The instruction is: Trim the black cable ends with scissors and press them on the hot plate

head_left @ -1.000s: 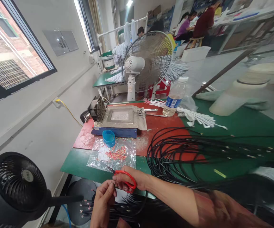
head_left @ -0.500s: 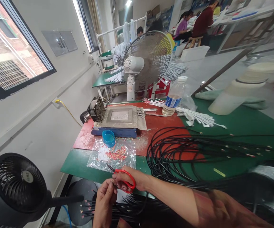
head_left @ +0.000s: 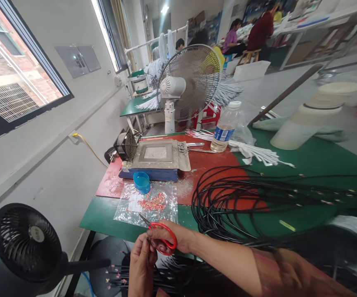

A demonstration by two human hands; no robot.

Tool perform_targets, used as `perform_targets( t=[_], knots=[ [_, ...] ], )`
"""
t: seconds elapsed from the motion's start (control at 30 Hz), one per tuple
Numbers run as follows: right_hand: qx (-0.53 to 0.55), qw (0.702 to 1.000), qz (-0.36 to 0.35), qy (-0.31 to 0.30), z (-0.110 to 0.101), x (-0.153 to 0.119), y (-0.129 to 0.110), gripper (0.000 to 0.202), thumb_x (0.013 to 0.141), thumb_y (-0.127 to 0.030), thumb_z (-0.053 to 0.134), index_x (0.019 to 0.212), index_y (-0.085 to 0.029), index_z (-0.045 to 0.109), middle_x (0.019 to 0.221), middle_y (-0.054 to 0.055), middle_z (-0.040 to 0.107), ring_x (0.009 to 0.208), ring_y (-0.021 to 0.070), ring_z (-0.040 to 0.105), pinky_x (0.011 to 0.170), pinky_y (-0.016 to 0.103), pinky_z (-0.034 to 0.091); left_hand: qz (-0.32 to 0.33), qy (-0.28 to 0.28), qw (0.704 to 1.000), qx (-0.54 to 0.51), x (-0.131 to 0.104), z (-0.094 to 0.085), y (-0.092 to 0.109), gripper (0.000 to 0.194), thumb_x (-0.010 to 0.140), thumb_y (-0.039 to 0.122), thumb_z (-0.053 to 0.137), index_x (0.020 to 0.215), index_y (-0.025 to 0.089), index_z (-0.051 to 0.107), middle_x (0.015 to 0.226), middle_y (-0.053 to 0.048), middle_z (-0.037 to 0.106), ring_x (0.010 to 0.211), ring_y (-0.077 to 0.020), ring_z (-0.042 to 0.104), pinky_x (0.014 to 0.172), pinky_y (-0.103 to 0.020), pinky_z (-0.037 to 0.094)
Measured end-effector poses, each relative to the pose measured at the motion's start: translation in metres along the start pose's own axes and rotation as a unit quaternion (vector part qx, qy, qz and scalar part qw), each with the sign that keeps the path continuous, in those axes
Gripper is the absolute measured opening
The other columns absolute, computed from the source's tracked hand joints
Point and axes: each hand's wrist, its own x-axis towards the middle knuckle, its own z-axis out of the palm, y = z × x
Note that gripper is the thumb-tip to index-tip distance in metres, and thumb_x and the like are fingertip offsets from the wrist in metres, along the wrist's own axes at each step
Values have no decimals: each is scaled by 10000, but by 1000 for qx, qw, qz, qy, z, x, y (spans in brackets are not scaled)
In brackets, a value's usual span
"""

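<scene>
My right hand (head_left: 163, 237) is closed around red-handled scissors (head_left: 170, 239), whose dark pointed blades angle up and left over the near table edge. Close beside it, my left hand (head_left: 142, 258) pinches the end of a black cable (head_left: 157, 270); the tip is mostly hidden between the fingers of both hands. The fingertips of the two hands meet. Past the blades lies a clear plastic bag (head_left: 121, 210) with a pile of red and yellow scraps (head_left: 153, 202) on it. More black cables with stripped ends (head_left: 116, 276) hang below the table edge.
A blue cup (head_left: 142, 182) stands before a flat heating device (head_left: 156, 154) with a small fan. Coiled black cables (head_left: 215, 198) cover the right side. A bottle (head_left: 223, 128), white wires (head_left: 259, 152) and a white container (head_left: 305, 119) stand behind. A black fan (head_left: 27, 243) is at left.
Both hands have shifted very slightly to the right in view, with the scissors still held and the fingertips still together. The view itself has moved a little.
</scene>
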Motion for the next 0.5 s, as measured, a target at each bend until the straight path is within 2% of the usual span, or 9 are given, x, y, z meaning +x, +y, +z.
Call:
perform_targets(
  t=[0.17, 0.3, 0.4, 0.5],
  knots=[
    [7, 1000, -12, 18, 5, -2, -5, 402, 719, -470, 589, 547, -109, 549, 416, -36, 479, 357, 41, 398, 345, 154, 266, 6, 14, 1000, -18, 2, 2, -1, 237, 734, 382, 535, 714, 155, 600, 540, 48, 458, 483, -31, 316, 499, -179, 312],
    [1, 1000, -12, 25, 4, 0, -3, 359, 716, -435, 590, 591, -99, 578, 443, -30, 492, 376, 45, 411, 354, 157, 266, 0, 38, 998, -56, 6, 2, -4, 219, 680, 379, 607, 686, 160, 603, 514, 61, 440, 450, -17, 280, 455, -165, 277],
    [-11, 999, -28, 29, 2, 1, 0, 369, 727, -445, 573, 617, -93, 588, 423, -39, 466, 352, 43, 387, 349, 163, 256, -3, 57, 995, -77, 7, 1, -5, 212, 659, 375, 631, 675, 165, 606, 515, 58, 452, 455, -19, 323, 462, -163, 297],
    [-19, 998, -43, 42, 1, 2, 2, 405, 741, -480, 551, 616, -96, 581, 408, -42, 454, 329, 42, 372, 337, 165, 247, -2, 64, 995, -78, 7, 1, -7, 217, 659, 355, 637, 785, 179, 630, 588, 28, 530, 509, -36, 410, 500, -170, 341]
  ],
)
